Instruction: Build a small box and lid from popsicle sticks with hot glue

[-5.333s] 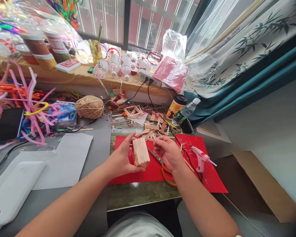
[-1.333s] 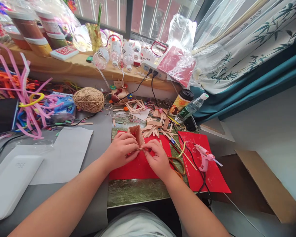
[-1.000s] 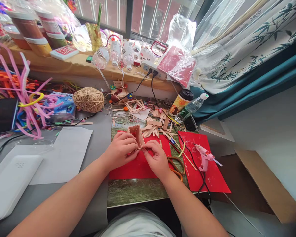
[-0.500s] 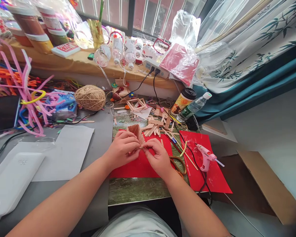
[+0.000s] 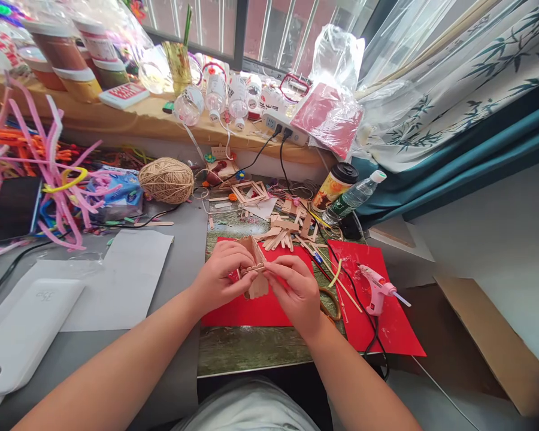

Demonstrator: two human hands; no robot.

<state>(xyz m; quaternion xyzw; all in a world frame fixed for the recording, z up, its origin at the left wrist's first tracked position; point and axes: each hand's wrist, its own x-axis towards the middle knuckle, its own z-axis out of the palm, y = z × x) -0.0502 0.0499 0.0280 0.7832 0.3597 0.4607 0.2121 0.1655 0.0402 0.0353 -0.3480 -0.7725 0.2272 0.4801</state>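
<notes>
A small open box made of wooden craft sticks (image 5: 257, 288) is held above a red sheet (image 5: 233, 311). My left hand (image 5: 224, 269) is closed on its left side, fingers over the near edge. At the box's right edge my right hand (image 5: 296, 293) pinches, thumb and index finger on the end of a stick along the rim. The fingers partly cover the box. Just right of my right hand lie scissors (image 5: 331, 304), their blades hidden. Loose craft sticks (image 5: 281, 236) are piled behind the box.
A pink glue gun (image 5: 377, 287) rests on a second red sheet (image 5: 397, 335) at the right. A water bottle (image 5: 354, 196) and a lidded cup (image 5: 335, 185) stand behind. Left are a twine ball (image 5: 166, 181), white paper (image 5: 130, 281) and a power bank (image 5: 31, 335). Cords cross the table.
The box has been tilted in my hands, so its near outer wall now shows below the rim. My right hand has shifted slightly right and down. The view has moved a little.
</notes>
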